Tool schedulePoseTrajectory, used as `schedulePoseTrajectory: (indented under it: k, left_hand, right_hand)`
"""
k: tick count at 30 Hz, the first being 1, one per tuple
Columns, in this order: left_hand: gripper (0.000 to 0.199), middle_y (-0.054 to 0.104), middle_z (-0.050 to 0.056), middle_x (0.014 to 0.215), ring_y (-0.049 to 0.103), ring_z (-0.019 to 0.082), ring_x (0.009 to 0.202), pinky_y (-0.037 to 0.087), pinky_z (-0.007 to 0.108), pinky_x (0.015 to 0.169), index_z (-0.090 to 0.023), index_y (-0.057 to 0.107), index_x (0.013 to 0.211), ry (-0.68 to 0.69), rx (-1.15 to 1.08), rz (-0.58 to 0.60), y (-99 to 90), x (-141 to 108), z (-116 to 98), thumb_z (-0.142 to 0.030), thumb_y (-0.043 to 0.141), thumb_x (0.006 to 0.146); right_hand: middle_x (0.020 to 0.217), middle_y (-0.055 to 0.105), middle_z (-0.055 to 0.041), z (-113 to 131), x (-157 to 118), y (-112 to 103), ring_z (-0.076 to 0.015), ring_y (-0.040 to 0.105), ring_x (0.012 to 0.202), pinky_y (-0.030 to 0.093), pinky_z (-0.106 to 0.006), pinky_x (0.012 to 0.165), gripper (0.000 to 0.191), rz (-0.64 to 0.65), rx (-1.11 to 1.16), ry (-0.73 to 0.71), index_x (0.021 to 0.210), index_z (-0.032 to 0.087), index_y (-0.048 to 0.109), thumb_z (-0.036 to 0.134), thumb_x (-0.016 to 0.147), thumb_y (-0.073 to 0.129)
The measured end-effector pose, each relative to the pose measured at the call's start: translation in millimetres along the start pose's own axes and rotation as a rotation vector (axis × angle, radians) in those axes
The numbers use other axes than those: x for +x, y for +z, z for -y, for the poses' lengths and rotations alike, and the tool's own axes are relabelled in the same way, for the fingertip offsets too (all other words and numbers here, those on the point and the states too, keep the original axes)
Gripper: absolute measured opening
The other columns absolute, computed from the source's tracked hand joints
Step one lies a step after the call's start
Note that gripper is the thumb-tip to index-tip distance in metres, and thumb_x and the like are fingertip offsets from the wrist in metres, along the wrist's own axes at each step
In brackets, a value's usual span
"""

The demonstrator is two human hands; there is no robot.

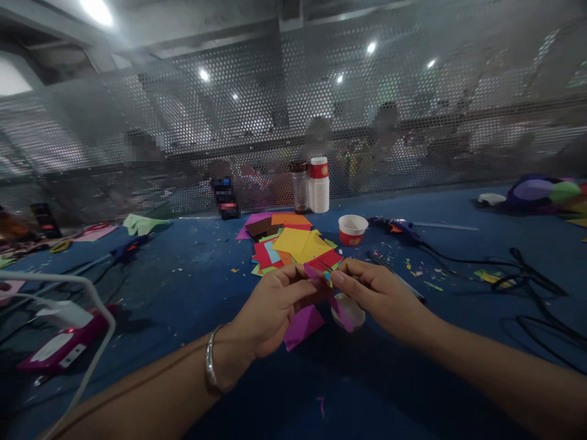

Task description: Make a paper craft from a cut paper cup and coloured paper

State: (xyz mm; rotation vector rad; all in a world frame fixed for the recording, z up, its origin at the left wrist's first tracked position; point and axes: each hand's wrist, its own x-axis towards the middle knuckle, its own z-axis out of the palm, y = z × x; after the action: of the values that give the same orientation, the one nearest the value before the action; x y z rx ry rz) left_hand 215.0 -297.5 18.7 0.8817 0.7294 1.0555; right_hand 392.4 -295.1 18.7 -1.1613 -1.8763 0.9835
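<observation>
Both hands meet above the table's middle. My left hand (pixel 284 299), with a silver bangle at the wrist, pinches a purple paper strip (pixel 313 271). From between the hands a purple end dangles in front of a white paper cup (pixel 360 305). My right hand (pixel 376 292) is closed on a small thing with a turquoise part (pixel 327 277); thin dark points show by its fingertips, but its kind is unclear. Below my left hand lies a purple paper sheet (pixel 303 326). Just beyond the hands is a pile of coloured paper (pixel 293 241).
A red and white paper cup (pixel 353 230), a stack of cups (pixel 320 186) and a clear jar (pixel 300 189) stand behind. A glue gun (pixel 398 227) with a black cord lies right. At left are a pink power strip (pixel 68 342) and white cable. Paper scraps litter the blue table.
</observation>
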Motion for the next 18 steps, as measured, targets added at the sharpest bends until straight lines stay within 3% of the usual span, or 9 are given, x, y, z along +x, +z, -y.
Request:
schedulePoseTrajectory:
  k: [2, 7, 18]
  left_hand:
    - [0.019, 0.073, 0.006, 0.083, 0.067, 0.015, 0.08, 0.053, 0.028, 0.084, -0.012, 0.071, 0.077, -0.006, 0.018, -0.03, -1.1, -0.8, 0.9, -0.018, 0.085, 0.064]
    - [0.027, 0.072, 0.005, 0.072, 0.066, 0.015, 0.068, 0.051, 0.024, 0.06, -0.013, 0.074, 0.074, -0.085, 0.16, -0.029, -2.1, -3.5, 1.4, -0.032, 0.088, 0.061]
    - [0.027, 0.072, 0.006, 0.073, 0.066, 0.014, 0.071, 0.05, 0.023, 0.066, -0.014, 0.075, 0.075, -0.131, 0.119, 0.015, -5.5, -1.4, 2.4, -0.033, 0.088, 0.061]
  right_hand:
    - [0.06, 0.039, 0.0048, -0.4, 0.2, 0.2, -0.0114, 0.036, 0.055, 0.029, -0.025, 0.05, 0.043, -0.003, -0.012, -0.011, 0.067, 0.021, 0.047, 0.057, 0.091, 0.047]
    - [0.062, 0.043, 0.0036, -3.1, -0.9, 2.2, -0.0122, 0.04, 0.058, 0.03, -0.025, 0.051, 0.042, 0.007, -0.047, -0.034, 0.07, 0.021, 0.05, 0.055, 0.093, 0.046]
    - [0.06, 0.052, 0.0026, -2.7, -3.1, 1.4, -0.0123, 0.046, 0.056, 0.032, -0.024, 0.049, 0.04, -0.001, -0.108, -0.075, 0.069, 0.021, 0.053, 0.052, 0.093, 0.048]
